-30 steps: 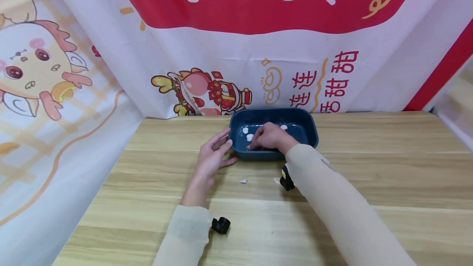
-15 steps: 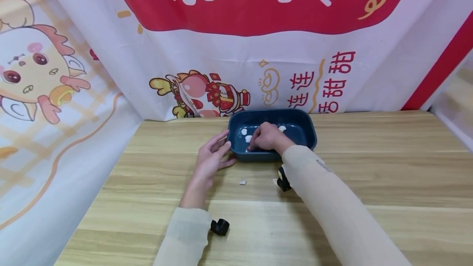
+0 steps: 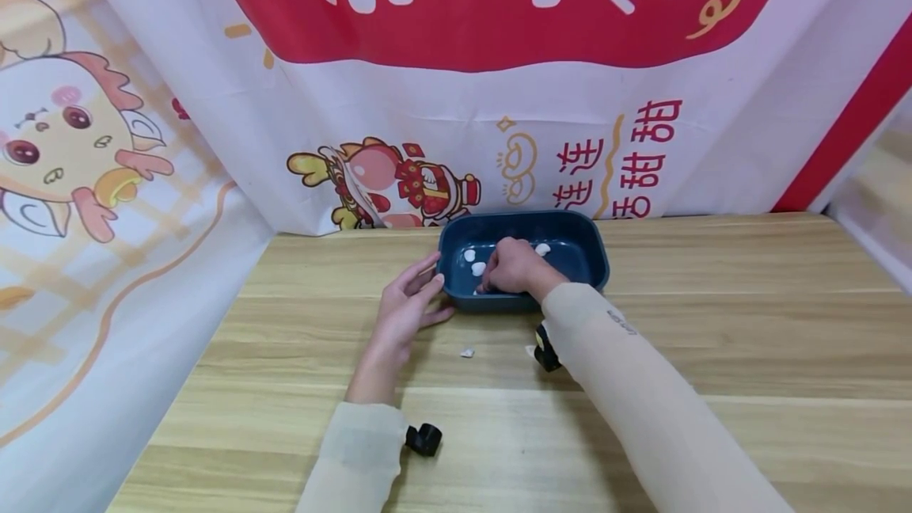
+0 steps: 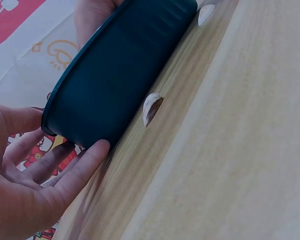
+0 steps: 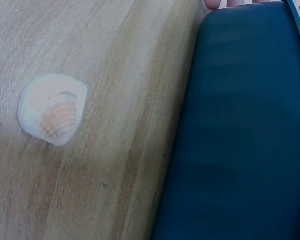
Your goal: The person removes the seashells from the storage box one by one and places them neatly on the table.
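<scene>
A dark blue rectangular basin [image 3: 492, 304] stands at the back of the table. Around its left end my left hand [image 3: 401, 311] rests with spread, fairly straight fingers touching the rim and wall. My right hand [image 3: 513, 267] reaches down inside, fingertips together at the floor near the front left, where the edge of a white seashell [image 3: 476, 292] shows beneath them. Several other white shells lie in the basin, among them one shell [image 3: 479, 268] beside the right fingers and another shell [image 3: 543, 249] behind the hand. The right wrist view leaves the right fingers out.
Before the basin, two seashells lie on the wooden table [image 3: 285, 386]: a small shell [image 4: 151, 108] near the left hand, and a ribbed, pale orange shell [image 5: 54, 114] under the right wrist. A printed cloth backdrop [image 3: 399, 101] hangs close behind the basin.
The right fingertips stay at the basin's front left, having shifted very slightly. The left hand keeps its place at the basin's end, and the head view has drifted a little.
</scene>
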A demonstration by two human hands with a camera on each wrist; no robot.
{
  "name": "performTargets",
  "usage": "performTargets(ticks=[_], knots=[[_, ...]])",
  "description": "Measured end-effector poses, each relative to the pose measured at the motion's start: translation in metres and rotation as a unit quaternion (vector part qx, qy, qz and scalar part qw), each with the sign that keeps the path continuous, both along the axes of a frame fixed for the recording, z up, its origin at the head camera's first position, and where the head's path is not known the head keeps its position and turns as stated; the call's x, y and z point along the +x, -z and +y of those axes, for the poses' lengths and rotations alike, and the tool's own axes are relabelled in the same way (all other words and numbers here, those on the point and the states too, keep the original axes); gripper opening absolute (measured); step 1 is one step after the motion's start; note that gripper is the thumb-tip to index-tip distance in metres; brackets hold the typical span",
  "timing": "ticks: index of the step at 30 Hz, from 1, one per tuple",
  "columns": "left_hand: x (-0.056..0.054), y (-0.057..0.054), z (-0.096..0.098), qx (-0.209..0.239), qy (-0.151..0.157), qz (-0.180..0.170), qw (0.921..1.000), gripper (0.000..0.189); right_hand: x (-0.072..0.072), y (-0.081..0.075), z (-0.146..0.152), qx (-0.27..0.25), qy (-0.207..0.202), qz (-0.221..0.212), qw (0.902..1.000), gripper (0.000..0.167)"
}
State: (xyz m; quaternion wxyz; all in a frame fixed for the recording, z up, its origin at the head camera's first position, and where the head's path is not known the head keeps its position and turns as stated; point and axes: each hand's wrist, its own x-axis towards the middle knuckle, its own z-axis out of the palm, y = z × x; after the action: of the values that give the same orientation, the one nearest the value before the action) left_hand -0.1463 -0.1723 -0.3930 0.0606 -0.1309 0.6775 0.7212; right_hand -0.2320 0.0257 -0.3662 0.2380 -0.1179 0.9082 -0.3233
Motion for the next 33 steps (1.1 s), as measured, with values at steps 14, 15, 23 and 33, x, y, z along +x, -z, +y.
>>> performTargets(ticks=[14, 15, 23, 33], knots=[[-0.001, 0.001, 0.0, 0.002, -0.002, 0.0, 1.0, 0.04, -0.003, 0.0, 0.006, -0.023, 0.001, -0.02, 0.9995, 0.012], [-0.001, 0.001, 0.0, 0.002, -0.002, 0.0, 1.0, 0.04, -0.003, 0.0, 0.006, -0.03, 0.003, -0.024, 0.9992, 0.011], [-0.001, 0.001, -0.001, 0.002, -0.003, 0.0, 1.0, 0.041, -0.001, -0.003, 0.007, -0.068, 0.023, -0.027, 0.9971, 0.01], [-0.003, 0.003, 0.0, 0.002, -0.005, -0.004, 1.0, 0.039, 0.005, -0.013, 0.015, -0.097, 0.05, 0.023, 0.9937, 0.01]])
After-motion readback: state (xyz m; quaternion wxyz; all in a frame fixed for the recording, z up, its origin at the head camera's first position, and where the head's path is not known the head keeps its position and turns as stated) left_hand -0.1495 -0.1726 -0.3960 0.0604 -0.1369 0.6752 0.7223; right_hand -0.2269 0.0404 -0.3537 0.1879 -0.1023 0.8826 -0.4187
